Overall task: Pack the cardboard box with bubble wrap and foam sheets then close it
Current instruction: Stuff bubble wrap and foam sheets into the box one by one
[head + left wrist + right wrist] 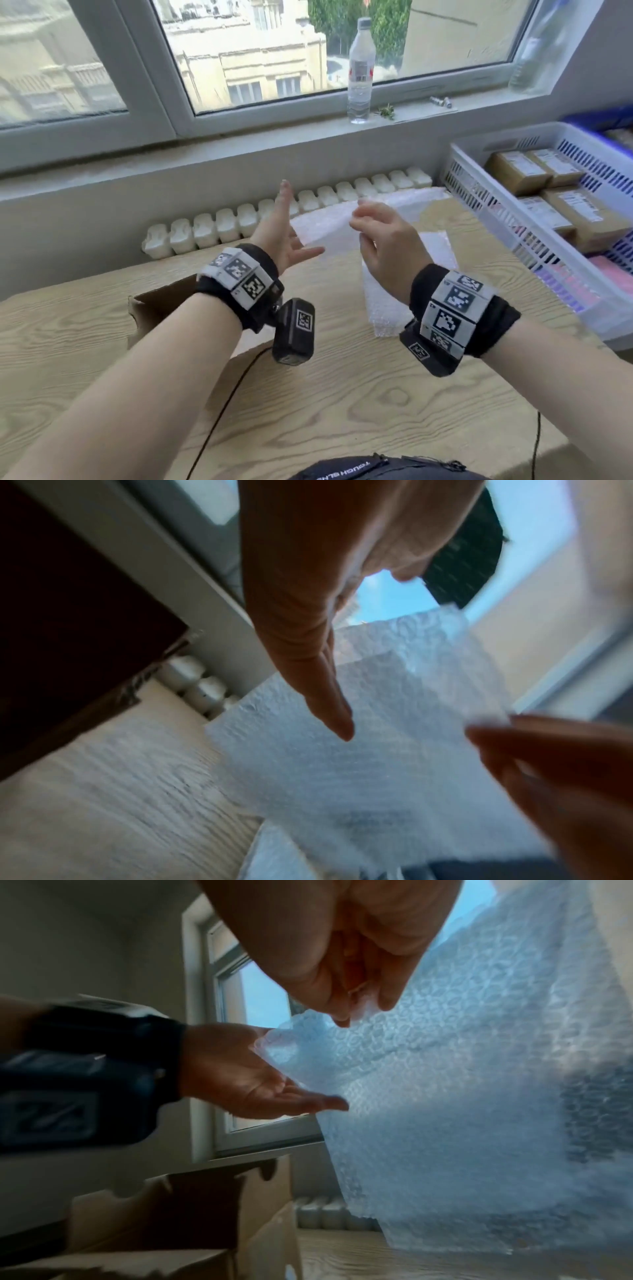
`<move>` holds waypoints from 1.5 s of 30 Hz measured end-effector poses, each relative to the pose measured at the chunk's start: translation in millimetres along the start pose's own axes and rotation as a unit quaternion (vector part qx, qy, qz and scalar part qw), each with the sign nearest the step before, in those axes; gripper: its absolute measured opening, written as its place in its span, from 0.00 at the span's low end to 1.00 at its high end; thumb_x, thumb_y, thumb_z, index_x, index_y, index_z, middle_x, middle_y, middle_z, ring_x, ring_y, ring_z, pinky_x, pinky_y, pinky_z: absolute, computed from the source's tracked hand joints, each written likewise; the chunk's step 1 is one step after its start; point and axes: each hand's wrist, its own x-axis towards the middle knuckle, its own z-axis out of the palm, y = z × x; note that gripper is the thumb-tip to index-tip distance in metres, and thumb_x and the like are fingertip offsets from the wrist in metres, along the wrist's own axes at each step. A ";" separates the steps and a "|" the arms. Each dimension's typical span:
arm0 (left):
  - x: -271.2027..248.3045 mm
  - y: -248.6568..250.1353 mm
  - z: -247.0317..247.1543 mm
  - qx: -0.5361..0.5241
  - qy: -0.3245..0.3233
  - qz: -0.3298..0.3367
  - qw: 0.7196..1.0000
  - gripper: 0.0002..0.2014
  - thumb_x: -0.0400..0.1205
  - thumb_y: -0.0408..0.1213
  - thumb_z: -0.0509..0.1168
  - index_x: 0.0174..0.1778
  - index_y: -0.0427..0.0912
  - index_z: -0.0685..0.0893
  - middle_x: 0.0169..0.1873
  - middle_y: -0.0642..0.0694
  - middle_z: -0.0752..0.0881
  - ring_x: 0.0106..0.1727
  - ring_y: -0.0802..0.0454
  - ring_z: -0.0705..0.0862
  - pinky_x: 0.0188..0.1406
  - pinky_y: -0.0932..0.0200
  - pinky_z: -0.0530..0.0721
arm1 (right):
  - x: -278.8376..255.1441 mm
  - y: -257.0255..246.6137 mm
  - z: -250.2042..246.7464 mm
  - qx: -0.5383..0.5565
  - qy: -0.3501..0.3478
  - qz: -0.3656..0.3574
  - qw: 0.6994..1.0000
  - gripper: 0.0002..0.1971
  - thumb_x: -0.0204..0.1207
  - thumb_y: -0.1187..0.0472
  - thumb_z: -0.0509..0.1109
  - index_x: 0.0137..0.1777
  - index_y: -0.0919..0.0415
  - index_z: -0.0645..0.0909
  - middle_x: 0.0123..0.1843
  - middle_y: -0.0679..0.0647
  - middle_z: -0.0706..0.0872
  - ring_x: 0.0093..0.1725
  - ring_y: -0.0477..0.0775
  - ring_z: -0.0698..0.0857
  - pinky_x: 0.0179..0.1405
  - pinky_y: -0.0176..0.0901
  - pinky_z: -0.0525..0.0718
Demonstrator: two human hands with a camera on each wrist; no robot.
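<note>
At the left of the bench [102, 342] sits the box [161, 305], flaps up, mostly hidden behind the left forearm. Above it the left hand [281, 236] is spread wide, fingers straight, palm turned toward the bubble wrap [329, 226]; from the right wrist view its fingertips reach the sheet's near edge, though I cannot tell whether they actually touch it. It holds nothing. The sheet hangs lifted off the bench between the two hands, its lower end trailing down to the wood just right of the box. The right hand [383, 243] pinches the sheet's top edge between thumb and curled fingers. More white sheets [435, 240] lie flat on the bench beyond the hands, near a row of white foam pieces [239, 219] along the wall. A water bottle [360, 72] stands on the windowsill [239, 126] above. At the far right a white basket [486, 205] holds brown parcels [534, 168].
</note>
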 end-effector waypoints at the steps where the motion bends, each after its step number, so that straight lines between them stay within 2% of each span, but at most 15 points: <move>1: -5.6 8.6 -8.8 -0.021 -0.009 0.005 1.000 0.25 0.82 0.53 0.62 0.69 0.42 0.70 0.57 0.39 0.79 0.54 0.44 0.84 0.54 0.46 0.87 | -0.7 -7.3 1.3 0.011 -0.020 -0.024 0.999 0.11 0.71 0.78 0.65 0.49 0.76 0.86 0.55 0.68 0.87 0.62 0.65 0.85 0.65 0.43 0.76; 3: -10.4 18.1 -25.3 0.017 0.022 0.051 0.998 0.16 0.82 0.32 0.65 0.66 0.42 0.74 0.52 0.43 0.78 0.50 0.47 0.84 0.48 0.50 0.85 | -2.8 -18.5 4.5 0.030 -0.059 -0.068 0.995 0.11 0.69 0.79 0.65 0.46 0.73 0.87 0.56 0.66 0.86 0.66 0.64 0.83 0.66 0.45 0.77; 5: -14.8 23.0 -41.0 0.085 0.071 0.124 0.986 0.33 0.76 0.23 0.68 0.76 0.47 0.68 0.60 0.42 0.75 0.57 0.46 0.82 0.56 0.47 0.86 | -4.4 -27.8 6.0 0.050 -0.092 -0.088 0.991 0.11 0.67 0.76 0.63 0.40 0.69 0.87 0.57 0.65 0.87 0.68 0.63 0.82 0.66 0.45 0.78; 10: -41.2 38.4 -68.4 0.194 0.109 0.260 0.940 0.31 0.76 0.31 0.72 0.72 0.56 0.72 0.57 0.48 0.76 0.46 0.59 0.81 0.41 0.70 0.85 | 18.0 -43.6 2.2 0.138 -0.079 0.064 0.985 0.10 0.71 0.74 0.62 0.43 0.59 0.78 0.57 0.56 0.82 0.58 0.54 0.81 0.57 0.42 0.79; 13: -57.6 47.2 -81.7 0.183 0.122 0.299 0.929 0.24 0.75 0.32 0.73 0.62 0.62 0.78 0.59 0.46 0.78 0.55 0.51 0.85 0.54 0.56 0.88 | 39.8 -48.0 6.8 0.162 -0.099 0.175 0.966 0.10 0.77 0.63 0.65 0.57 0.60 0.76 0.59 0.56 0.79 0.57 0.52 0.80 0.61 0.47 0.80; 16: -71.6 55.5 -93.5 0.165 0.128 0.318 0.925 0.22 0.77 0.26 0.70 0.59 0.57 0.80 0.56 0.45 0.82 0.56 0.51 0.85 0.56 0.51 0.88 | 52.3 -52.4 18.5 0.292 -0.153 0.322 0.887 0.21 0.80 0.52 0.64 0.67 0.66 0.72 0.64 0.59 0.76 0.57 0.55 0.79 0.57 0.57 0.86; 19: -81.7 62.1 -99.1 0.162 0.109 0.342 0.919 0.21 0.79 0.20 0.64 0.61 0.50 0.78 0.47 0.50 0.84 0.45 0.62 0.88 0.50 0.58 0.89 | 58.0 -48.6 32.3 0.456 -0.181 0.442 0.751 0.25 0.76 0.50 0.70 0.66 0.64 0.72 0.66 0.57 0.74 0.61 0.55 0.78 0.46 0.53 0.89; 22: -87.5 63.7 -101.5 0.183 0.102 0.343 0.916 0.21 0.80 0.19 0.61 0.61 0.49 0.77 0.45 0.52 0.85 0.43 0.64 0.88 0.52 0.57 0.87 | 60.2 -43.2 38.1 0.502 -0.195 0.481 0.692 0.25 0.71 0.48 0.75 0.63 0.58 0.76 0.60 0.56 0.79 0.53 0.55 0.83 0.31 0.43 0.85; 26: -77.9 59.1 -98.3 0.295 0.117 0.356 0.879 0.24 0.79 0.18 0.56 0.59 0.53 0.78 0.49 0.50 0.81 0.51 0.55 0.80 0.52 0.67 0.79 | 57.8 -31.1 30.3 0.488 -0.133 0.465 0.727 0.06 0.76 0.58 0.71 0.47 0.58 0.78 0.39 0.53 0.81 0.37 0.51 0.81 0.34 0.41 0.79; 28: -69.1 52.6 -89.3 0.357 0.115 0.352 0.858 0.24 0.77 0.18 0.55 0.60 0.50 0.80 0.44 0.55 0.82 0.50 0.57 0.81 0.50 0.76 0.75 | 53.5 -17.7 23.3 0.488 -0.055 0.467 0.735 0.09 0.74 0.70 0.71 0.42 0.59 0.75 0.40 0.55 0.81 0.37 0.52 0.81 0.35 0.42 0.81; 32: -42.7 37.6 -59.2 0.470 0.114 0.348 0.803 0.25 0.77 0.21 0.55 0.63 0.50 0.82 0.58 0.51 0.85 0.62 0.51 0.80 0.62 0.66 0.73 | 40.0 16.2 5.9 0.455 0.059 0.462 0.759 0.16 0.70 0.76 0.73 0.39 0.57 0.72 0.38 0.53 0.80 0.37 0.51 0.81 0.42 0.47 0.83; 35: -22.3 24.2 -34.4 0.524 0.108 0.336 0.775 0.25 0.79 0.23 0.55 0.66 0.52 0.81 0.65 0.48 0.84 0.66 0.48 0.80 0.66 0.62 0.73 | 21.2 48.7 -2.8 0.386 0.099 0.462 0.793 0.15 0.72 0.73 0.72 0.37 0.54 0.71 0.39 0.54 0.83 0.36 0.51 0.83 0.33 0.41 0.79; 39: -5.9 10.4 -7.3 0.535 0.086 0.327 0.774 0.26 0.79 0.22 0.54 0.68 0.50 0.80 0.66 0.47 0.83 0.67 0.49 0.79 0.68 0.61 0.73 | -14.6 93.6 -2.2 0.277 0.121 0.511 0.805 0.17 0.74 0.76 0.67 0.34 0.54 0.68 0.37 0.56 0.84 0.21 0.34 0.84 0.18 0.27 0.78; 42: 3.8 5.3 1.4 0.521 0.067 0.332 0.783 0.25 0.80 0.21 0.54 0.68 0.48 0.80 0.66 0.49 0.82 0.63 0.55 0.78 0.56 0.77 0.68 | -40.6 124.7 14.2 0.202 0.100 0.552 0.802 0.14 0.72 0.74 0.67 0.35 0.55 0.70 0.47 0.64 0.87 0.49 0.58 0.91 0.46 0.49 0.86; 45: 11.6 4.7 1.9 0.500 0.061 0.329 0.799 0.25 0.79 0.20 0.55 0.67 0.46 0.82 0.63 0.49 0.83 0.59 0.60 0.76 0.58 0.77 0.69 | -47.7 133.2 20.6 0.128 0.005 0.605 0.786 0.10 0.75 0.67 0.69 0.55 0.66 0.77 0.59 0.67 0.84 0.55 0.62 0.83 0.56 0.50 0.80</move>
